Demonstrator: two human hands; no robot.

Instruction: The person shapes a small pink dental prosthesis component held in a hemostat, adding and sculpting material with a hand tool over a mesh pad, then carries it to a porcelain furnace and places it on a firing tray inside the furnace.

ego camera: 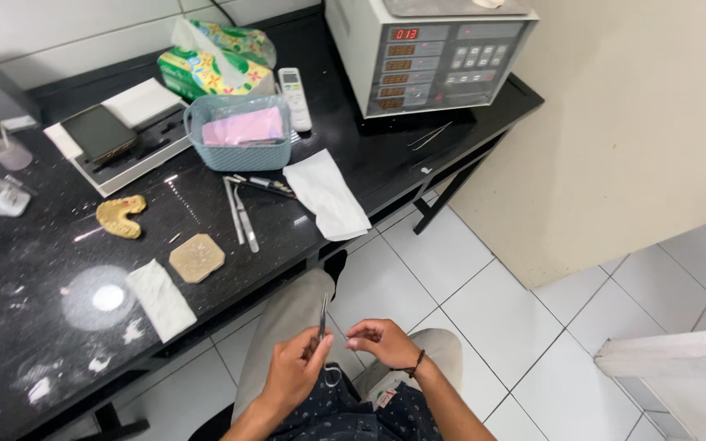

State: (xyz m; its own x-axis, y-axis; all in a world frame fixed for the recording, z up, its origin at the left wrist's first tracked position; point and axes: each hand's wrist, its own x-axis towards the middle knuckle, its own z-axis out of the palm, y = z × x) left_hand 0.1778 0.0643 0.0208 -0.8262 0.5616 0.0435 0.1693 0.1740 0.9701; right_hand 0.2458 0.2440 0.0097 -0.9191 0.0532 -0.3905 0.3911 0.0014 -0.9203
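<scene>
White floor tiles (467, 286) are being shown beneath a black worktop (42, 269) that is set against a white tiled wall, with a beige wall to the right.

Over the lap of the seated person, a slim metal instrument (322, 314) is being held upright by the left hand (292, 371), whose fingers are being closed around its lower part. The right hand (382, 341) is being held just beside it, with thumb and forefinger pressed together as if on something very small; what is being pinched cannot be told. A dark band is being worn on the right wrist. Both hands are being kept near each other, well below the worktop's edge.

On the worktop, a yellowish dental cast (120, 216) is being shown near a tan octagonal slab (197, 257), with a white folded cloth (161, 300) just beside the slab. Metal tools (243, 216) are lying between the slab and a white tissue (326, 194). A blue basket (239, 135) with pink sheets is standing behind the tools, and a colourful tissue pack (214, 61) is lying behind the basket. A white remote control (294, 98) is lying to the right of the basket, and a grey machine with red digits (431, 53) is standing at the far right end.
</scene>
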